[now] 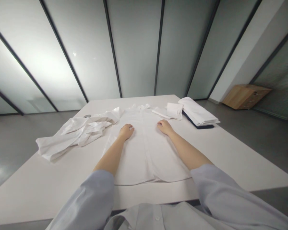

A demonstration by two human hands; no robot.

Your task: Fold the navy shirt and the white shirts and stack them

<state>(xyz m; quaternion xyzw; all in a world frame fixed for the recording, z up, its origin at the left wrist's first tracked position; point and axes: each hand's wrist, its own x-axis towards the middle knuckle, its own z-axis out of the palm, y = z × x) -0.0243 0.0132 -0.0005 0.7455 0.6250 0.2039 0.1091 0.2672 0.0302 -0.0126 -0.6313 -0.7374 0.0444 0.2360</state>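
Observation:
A white button-front shirt (pixel 144 150) lies spread on the white table, its collar at the far end and its hem towards me. My left hand (pixel 126 131) is on the left half of the shirt, fingers curled in against the cloth. On the right half, my right hand (pixel 165 127) also has its fingers bent and closed at the fabric. How much cloth each hand pinches is partly hidden. The shirt's right sleeve (pixel 174 110) lies bent beside the collar, with its cuff end near the folded stack.
Crumpled white cloth (pixel 74 134) lies at the left of the table (pixel 230 159). Folded white garments (pixel 198 111) rest on a dark flat item (pixel 204 126) at the right. A wooden cabinet (pixel 244 95) stands on the floor beyond, near frosted glass panels (pixel 134 48).

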